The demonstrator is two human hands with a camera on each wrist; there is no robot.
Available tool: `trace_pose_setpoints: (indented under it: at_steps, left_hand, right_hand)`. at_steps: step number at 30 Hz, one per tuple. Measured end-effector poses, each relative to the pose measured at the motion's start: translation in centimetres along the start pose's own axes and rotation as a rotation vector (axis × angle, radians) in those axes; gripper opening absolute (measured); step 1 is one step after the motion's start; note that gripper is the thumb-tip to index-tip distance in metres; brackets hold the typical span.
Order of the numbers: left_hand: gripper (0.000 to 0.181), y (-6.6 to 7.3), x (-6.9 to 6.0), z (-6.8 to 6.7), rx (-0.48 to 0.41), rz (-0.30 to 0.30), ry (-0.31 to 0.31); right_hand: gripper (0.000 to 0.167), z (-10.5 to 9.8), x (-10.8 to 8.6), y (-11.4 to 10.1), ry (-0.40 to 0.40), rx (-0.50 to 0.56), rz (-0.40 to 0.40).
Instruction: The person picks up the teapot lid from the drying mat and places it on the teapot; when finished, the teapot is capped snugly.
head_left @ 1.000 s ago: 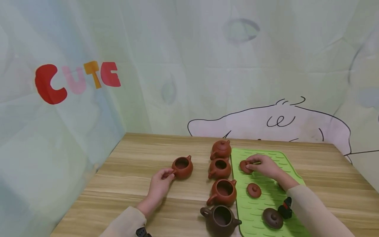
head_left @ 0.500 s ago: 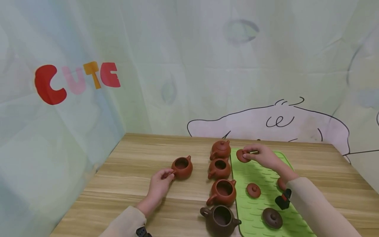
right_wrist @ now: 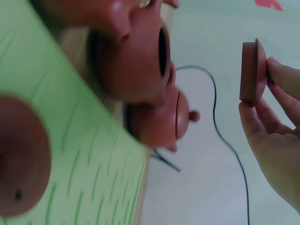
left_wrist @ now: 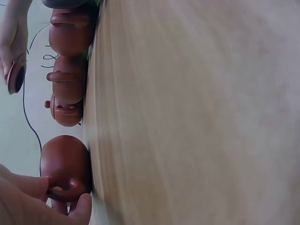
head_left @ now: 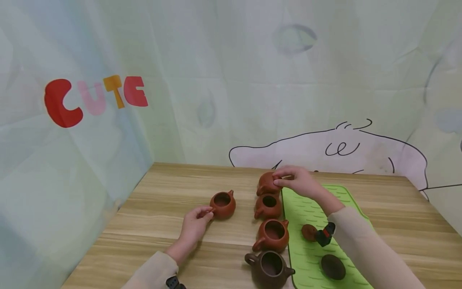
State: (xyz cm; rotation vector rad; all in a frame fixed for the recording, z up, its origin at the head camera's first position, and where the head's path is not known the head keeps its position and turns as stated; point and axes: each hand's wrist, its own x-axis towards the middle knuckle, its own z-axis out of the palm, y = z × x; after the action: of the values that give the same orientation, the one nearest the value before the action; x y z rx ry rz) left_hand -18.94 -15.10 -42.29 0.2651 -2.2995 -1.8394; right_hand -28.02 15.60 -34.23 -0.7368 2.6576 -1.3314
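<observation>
Head view: above left hand [head_left: 195, 224], right hand [head_left: 301, 184]; forward-down. Wrist views: close, sideways; apparently sharing lidded pot [right_wrist: 157, 123] beyond left hand.

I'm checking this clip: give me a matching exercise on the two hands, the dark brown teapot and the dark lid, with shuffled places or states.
Column one
1. Left hand
2. Right hand
3. Dark brown teapot
4. Dark lid

Column two
A. At the near end of the teapot row
B. Holds a reddish-brown lid in the air
C. On the green mat
D. Pinches the handle of a lidless teapot

Right pairs
1-D, 2-B, 3-A, 4-C
</observation>
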Motion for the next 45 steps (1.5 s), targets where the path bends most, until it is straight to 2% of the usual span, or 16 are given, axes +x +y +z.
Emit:
trace_pose_setpoints:
  at_steps: [6, 12, 18, 22, 31, 38, 45]
  left_hand:
    - [0.020, 0.0, 0.0, -0.1, -0.017, -0.006, -0.006]
    - [0.020, -0.2, 0.1, 0.0, -0.022, -0.010, -0.004]
    - [0.019, -0.3, 0.2, 0.1, -0.013, -0.015, -0.002]
    - [0.019, -0.3, 0.2, 0.1, -0.011, -0.017, -0.003]
    - [0.020, -0.3, 0.2, 0.1, -0.053, -0.024, -0.007]
    - [0.020, -0.2, 0.1, 0.0, -0.044, -0.027, -0.011]
    - [0.019, -0.1, 0.1, 0.0, -0.029, -0.037, -0.016]
  right_hand:
    - [0.029, 1.5, 1.1, -1.5, -0.025, 0.008, -0.048]
    - [0.030, 3.0, 2.3, -2.8, -0.048, 0.012, -0.031]
    - [0.027, 4.7, 3.2, -4.2, -0.099, 0.104, -0.008]
    - [0.027, 6.0, 3.8, -4.7, -0.109, 0.108, -0.024]
    - [0.025, 8.5, 5.3, -4.8, -0.112, 0.063, -0.058]
    - [0.022, 10.2, 6.3, -4.8, -0.145, 0.073, -0.061]
    - [0.020, 11.4, 6.9, -4.8, -0.153, 0.022, -0.078]
